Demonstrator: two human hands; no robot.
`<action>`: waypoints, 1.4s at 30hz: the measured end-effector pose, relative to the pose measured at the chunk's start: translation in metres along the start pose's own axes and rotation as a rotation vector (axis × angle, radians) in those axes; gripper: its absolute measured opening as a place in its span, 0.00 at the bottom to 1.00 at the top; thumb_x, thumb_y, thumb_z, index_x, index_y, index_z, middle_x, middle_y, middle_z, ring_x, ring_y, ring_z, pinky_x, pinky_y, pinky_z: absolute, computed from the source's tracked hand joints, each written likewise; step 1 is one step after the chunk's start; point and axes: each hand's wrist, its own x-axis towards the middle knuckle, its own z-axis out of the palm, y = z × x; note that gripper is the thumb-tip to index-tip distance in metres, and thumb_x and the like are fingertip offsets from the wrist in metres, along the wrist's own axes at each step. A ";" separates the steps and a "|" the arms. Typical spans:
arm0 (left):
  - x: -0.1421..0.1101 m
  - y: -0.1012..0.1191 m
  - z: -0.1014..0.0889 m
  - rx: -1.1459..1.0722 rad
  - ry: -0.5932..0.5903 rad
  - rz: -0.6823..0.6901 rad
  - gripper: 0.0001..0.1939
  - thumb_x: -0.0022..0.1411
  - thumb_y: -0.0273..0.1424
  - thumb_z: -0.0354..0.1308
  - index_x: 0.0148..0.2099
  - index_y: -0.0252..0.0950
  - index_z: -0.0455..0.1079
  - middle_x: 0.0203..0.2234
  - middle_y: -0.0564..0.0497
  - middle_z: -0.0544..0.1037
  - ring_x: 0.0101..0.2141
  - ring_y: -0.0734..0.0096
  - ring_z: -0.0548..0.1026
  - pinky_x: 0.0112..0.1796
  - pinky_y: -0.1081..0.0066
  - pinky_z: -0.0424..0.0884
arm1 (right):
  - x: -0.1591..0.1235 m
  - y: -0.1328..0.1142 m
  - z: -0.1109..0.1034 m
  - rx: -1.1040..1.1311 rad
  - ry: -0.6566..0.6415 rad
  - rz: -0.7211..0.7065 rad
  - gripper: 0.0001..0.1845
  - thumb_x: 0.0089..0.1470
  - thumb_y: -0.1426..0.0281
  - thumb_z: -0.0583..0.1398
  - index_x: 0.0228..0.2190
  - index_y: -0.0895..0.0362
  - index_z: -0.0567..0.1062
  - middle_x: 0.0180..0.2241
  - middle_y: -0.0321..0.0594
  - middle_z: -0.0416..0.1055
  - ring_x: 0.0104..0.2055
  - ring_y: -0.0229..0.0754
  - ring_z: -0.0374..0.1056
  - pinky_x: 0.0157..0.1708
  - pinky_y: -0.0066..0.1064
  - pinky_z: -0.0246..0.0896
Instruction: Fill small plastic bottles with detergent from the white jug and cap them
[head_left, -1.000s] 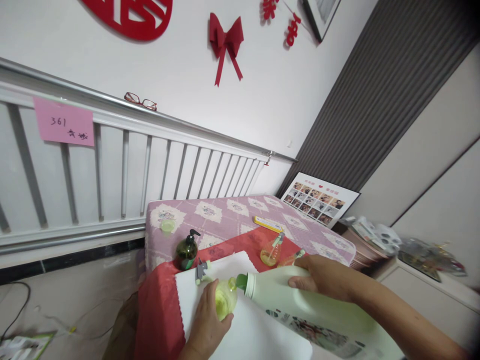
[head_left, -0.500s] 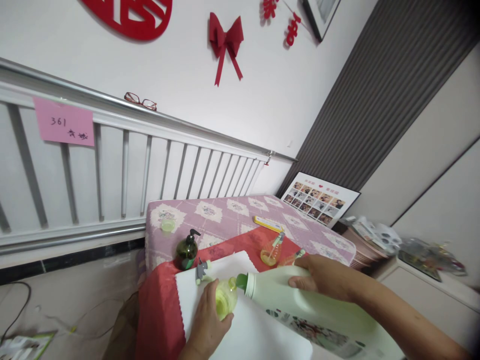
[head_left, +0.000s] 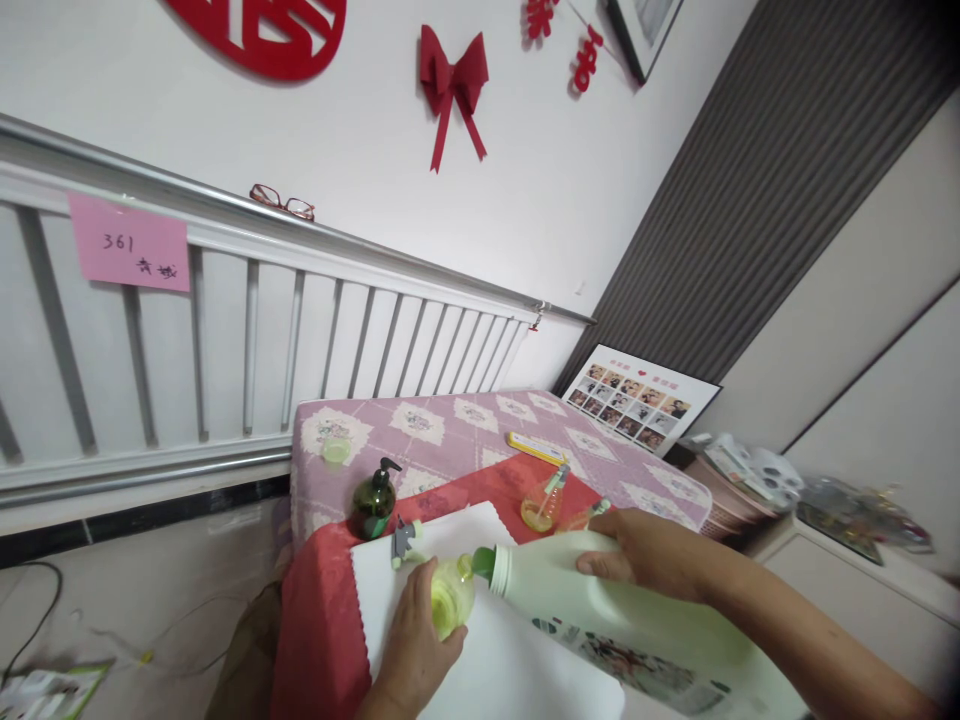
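Note:
My left hand (head_left: 420, 635) is closed round a small clear yellowish bottle (head_left: 453, 592), tilted above a white sheet. My right hand (head_left: 626, 550) grips a large pale green jug (head_left: 637, 625) with a printed label, tipped toward the left. The jug's green spout (head_left: 484, 563) meets the small bottle's mouth; whether liquid is flowing I cannot make out. Just behind the small bottle lies a grey and pale green spray head (head_left: 403, 543). A dark green pump bottle (head_left: 374, 500) stands further left.
Under the white sheet (head_left: 525, 650) is a red cloth (head_left: 315, 620) on a patterned table (head_left: 480, 420). Clear bottles with spray tops (head_left: 541, 502) stand behind the jug. A pale green cap (head_left: 337, 451) and a yellow box (head_left: 537, 447) lie further back. A white radiator (head_left: 247, 340) lines the wall.

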 end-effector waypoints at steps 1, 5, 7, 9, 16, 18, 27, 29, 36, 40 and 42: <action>0.000 0.000 0.000 -0.001 -0.001 0.002 0.43 0.48 0.32 0.57 0.66 0.27 0.51 0.63 0.35 0.64 0.64 0.54 0.61 0.65 0.58 0.58 | 0.000 0.000 0.000 0.009 -0.003 -0.001 0.18 0.53 0.53 0.59 0.35 0.54 0.78 0.39 0.45 0.81 0.41 0.54 0.75 0.37 0.37 0.65; 0.001 0.000 -0.001 0.011 0.011 0.006 0.43 0.47 0.33 0.57 0.66 0.29 0.53 0.63 0.37 0.64 0.64 0.54 0.62 0.64 0.61 0.59 | -0.001 -0.002 -0.001 0.022 -0.005 -0.007 0.18 0.52 0.53 0.59 0.36 0.54 0.78 0.39 0.45 0.81 0.42 0.54 0.76 0.38 0.37 0.66; 0.001 0.000 -0.002 0.021 0.015 0.011 0.42 0.47 0.33 0.57 0.65 0.29 0.53 0.63 0.37 0.65 0.64 0.54 0.63 0.64 0.62 0.59 | 0.000 -0.003 -0.001 0.008 -0.013 -0.006 0.18 0.53 0.53 0.59 0.36 0.54 0.78 0.40 0.45 0.81 0.42 0.54 0.76 0.38 0.36 0.66; 0.001 0.001 -0.002 0.027 0.012 0.012 0.43 0.47 0.33 0.57 0.65 0.29 0.53 0.62 0.37 0.66 0.64 0.54 0.63 0.64 0.62 0.59 | 0.000 -0.003 -0.001 0.001 -0.023 -0.005 0.18 0.53 0.54 0.59 0.36 0.54 0.78 0.40 0.45 0.81 0.43 0.54 0.76 0.38 0.35 0.66; 0.000 0.000 0.000 0.025 0.004 -0.006 0.43 0.47 0.32 0.57 0.66 0.29 0.52 0.63 0.37 0.64 0.64 0.54 0.62 0.64 0.60 0.59 | 0.000 -0.002 -0.002 0.003 -0.017 0.022 0.16 0.53 0.55 0.59 0.35 0.53 0.78 0.40 0.43 0.81 0.42 0.53 0.76 0.38 0.36 0.66; 0.000 0.000 0.000 0.021 0.006 -0.003 0.43 0.48 0.33 0.57 0.66 0.29 0.52 0.63 0.37 0.64 0.64 0.54 0.62 0.64 0.60 0.59 | 0.000 -0.002 -0.002 0.011 -0.013 0.013 0.17 0.53 0.55 0.59 0.36 0.53 0.78 0.40 0.43 0.81 0.42 0.53 0.76 0.38 0.36 0.66; -0.001 0.000 0.001 0.030 0.008 0.003 0.43 0.47 0.31 0.57 0.66 0.31 0.51 0.64 0.37 0.64 0.65 0.57 0.61 0.64 0.62 0.58 | -0.002 -0.005 -0.002 0.015 -0.008 0.004 0.18 0.52 0.54 0.59 0.34 0.55 0.78 0.40 0.46 0.81 0.42 0.55 0.76 0.38 0.37 0.66; -0.002 0.000 0.001 0.026 0.010 0.003 0.43 0.47 0.31 0.57 0.66 0.31 0.50 0.64 0.37 0.64 0.65 0.57 0.61 0.64 0.61 0.58 | -0.001 -0.004 -0.002 0.011 -0.004 0.007 0.18 0.53 0.54 0.59 0.35 0.55 0.78 0.40 0.46 0.81 0.42 0.55 0.76 0.38 0.38 0.66; -0.001 0.005 -0.004 0.020 -0.002 -0.011 0.43 0.47 0.32 0.57 0.66 0.30 0.52 0.63 0.37 0.64 0.64 0.55 0.61 0.64 0.61 0.59 | 0.001 0.001 0.000 0.036 -0.004 -0.005 0.19 0.52 0.52 0.60 0.34 0.54 0.78 0.38 0.45 0.81 0.41 0.54 0.76 0.37 0.37 0.66; -0.001 0.005 -0.003 0.037 -0.011 -0.027 0.43 0.47 0.32 0.57 0.66 0.31 0.51 0.64 0.38 0.64 0.64 0.57 0.61 0.64 0.62 0.58 | 0.001 0.001 0.000 0.031 0.001 -0.007 0.18 0.52 0.54 0.59 0.35 0.54 0.78 0.38 0.45 0.81 0.40 0.53 0.76 0.37 0.37 0.65; -0.001 0.003 -0.001 0.038 -0.012 -0.021 0.43 0.47 0.32 0.57 0.66 0.32 0.51 0.64 0.38 0.64 0.64 0.57 0.61 0.64 0.62 0.58 | 0.001 0.001 0.001 0.027 0.002 -0.013 0.18 0.53 0.54 0.59 0.35 0.54 0.78 0.38 0.45 0.81 0.40 0.53 0.75 0.37 0.37 0.65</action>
